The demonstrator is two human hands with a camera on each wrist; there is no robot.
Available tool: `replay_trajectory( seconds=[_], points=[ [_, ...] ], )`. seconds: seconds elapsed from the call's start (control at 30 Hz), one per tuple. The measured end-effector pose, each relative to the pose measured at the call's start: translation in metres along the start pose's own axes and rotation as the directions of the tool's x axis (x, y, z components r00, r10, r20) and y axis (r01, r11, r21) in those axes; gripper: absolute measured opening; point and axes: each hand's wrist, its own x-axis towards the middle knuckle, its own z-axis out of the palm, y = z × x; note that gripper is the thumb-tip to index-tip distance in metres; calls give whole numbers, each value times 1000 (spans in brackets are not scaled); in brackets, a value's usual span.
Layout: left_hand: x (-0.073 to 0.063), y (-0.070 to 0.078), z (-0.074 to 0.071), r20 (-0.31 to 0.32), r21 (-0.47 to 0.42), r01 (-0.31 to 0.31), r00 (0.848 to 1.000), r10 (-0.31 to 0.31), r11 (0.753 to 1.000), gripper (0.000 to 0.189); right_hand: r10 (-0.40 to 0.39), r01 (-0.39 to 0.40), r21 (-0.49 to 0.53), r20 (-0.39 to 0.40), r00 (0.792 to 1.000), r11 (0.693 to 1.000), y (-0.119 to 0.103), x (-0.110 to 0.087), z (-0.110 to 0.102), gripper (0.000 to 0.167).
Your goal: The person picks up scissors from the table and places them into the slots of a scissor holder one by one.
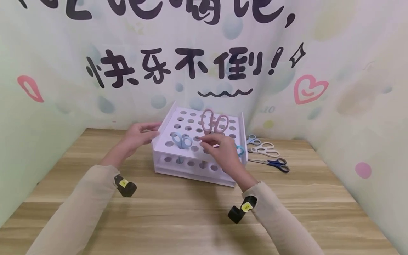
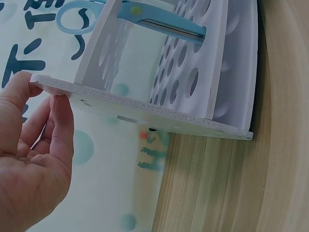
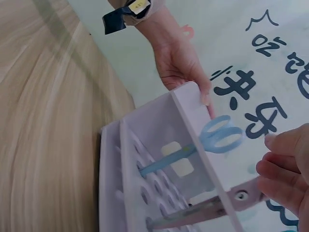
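A white rack (image 1: 165,150) with rows of round holes stands on the table. My left hand (image 1: 135,136) pinches the edge of its left side panel (image 2: 145,113), thumb on one face and fingers on the other. Light blue scissors (image 1: 181,140) stand blades down in a front left hole. Pink scissors (image 1: 208,122) stand upright farther back, handles up, their pivot screw (image 3: 241,195) just above the top board. My right hand (image 1: 224,148) hovers over the rack beside them, fingers loosely bent and nothing visible between them. Teal scissors (image 1: 240,150) show partly behind this hand.
Right of the rack lie light blue scissors (image 1: 254,140), white scissors (image 1: 266,150) and dark blue scissors (image 1: 278,164). A printed cloth wall (image 1: 153,102) rises behind the wooden table (image 1: 153,219), with more wall at both sides.
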Motion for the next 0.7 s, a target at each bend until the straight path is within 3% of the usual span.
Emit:
replay_trajectory(
  seconds=[0.33,0.7],
  points=[
    [-1,-1,2,7,5,14,1000,-14,1000,48,16,-23,83,86,996,996,8,-3,-55,19],
    [-1,1,0,13,24,13,1000,-14,1000,49,90,-86,-57,74,993,995,56,-10,-122,27]
  ],
)
